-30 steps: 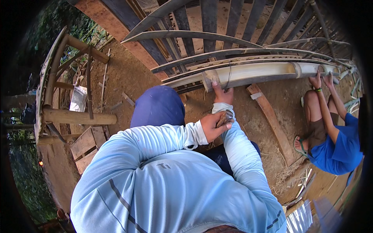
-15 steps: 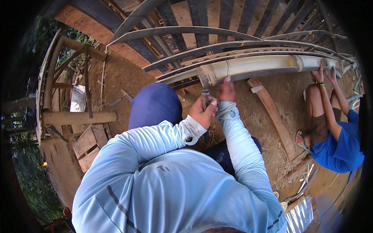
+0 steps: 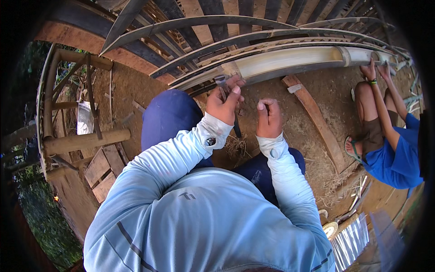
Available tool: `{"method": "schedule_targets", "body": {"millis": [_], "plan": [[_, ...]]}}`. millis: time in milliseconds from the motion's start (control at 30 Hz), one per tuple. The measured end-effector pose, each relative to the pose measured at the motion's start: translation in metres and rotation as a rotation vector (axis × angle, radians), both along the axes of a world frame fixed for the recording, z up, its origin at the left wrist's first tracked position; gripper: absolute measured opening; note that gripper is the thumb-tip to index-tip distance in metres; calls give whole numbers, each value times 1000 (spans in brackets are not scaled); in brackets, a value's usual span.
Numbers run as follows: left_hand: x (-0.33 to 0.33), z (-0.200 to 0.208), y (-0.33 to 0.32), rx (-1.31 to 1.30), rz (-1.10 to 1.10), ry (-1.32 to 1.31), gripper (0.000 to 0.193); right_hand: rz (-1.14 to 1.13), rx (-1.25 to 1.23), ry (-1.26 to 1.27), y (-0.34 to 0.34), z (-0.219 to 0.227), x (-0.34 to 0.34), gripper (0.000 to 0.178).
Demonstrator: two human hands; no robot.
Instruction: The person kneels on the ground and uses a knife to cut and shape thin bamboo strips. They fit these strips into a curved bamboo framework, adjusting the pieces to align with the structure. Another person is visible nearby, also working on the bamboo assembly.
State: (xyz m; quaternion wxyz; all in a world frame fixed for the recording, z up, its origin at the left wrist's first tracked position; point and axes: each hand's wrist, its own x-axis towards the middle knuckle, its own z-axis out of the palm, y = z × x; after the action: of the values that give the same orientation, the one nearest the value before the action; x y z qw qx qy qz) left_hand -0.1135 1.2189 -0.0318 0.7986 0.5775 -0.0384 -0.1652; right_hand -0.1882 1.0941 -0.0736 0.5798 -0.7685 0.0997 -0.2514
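**Hands at the split bamboo pole**

A thin dark strip (image 3: 229,106) runs up through the left hand (image 3: 223,103), pinched between thumb and fingers in a tight grip; its lower end hangs down past the wrist, its upper end reaches the cut end of the pale split bamboo pole (image 3: 290,61) just above. The right hand (image 3: 268,119) sits just beside the left, curled into a narrow grip, thumb up; whether it holds anything cannot be told. Both arms wear light blue sleeves (image 3: 181,154), and a dark blue cap (image 3: 168,119) lies below the left forearm. The pole lies across curved slats (image 3: 217,27) over the dirt floor (image 3: 312,149). At its far right end, another person in a blue shirt (image 3: 398,158) squats, both hands on the pole. To the left stands a rough wooden frame (image 3: 81,140).
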Motion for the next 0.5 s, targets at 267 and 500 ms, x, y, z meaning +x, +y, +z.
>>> {"method": "schedule_targets", "body": {"millis": [267,500], "plan": [[8,0,8,-76,65,-56,23,98,392,154,9,3,-16,11],[6,15,15,272,53,-324,18,94,-7,252,4,11,-9,12]]}}
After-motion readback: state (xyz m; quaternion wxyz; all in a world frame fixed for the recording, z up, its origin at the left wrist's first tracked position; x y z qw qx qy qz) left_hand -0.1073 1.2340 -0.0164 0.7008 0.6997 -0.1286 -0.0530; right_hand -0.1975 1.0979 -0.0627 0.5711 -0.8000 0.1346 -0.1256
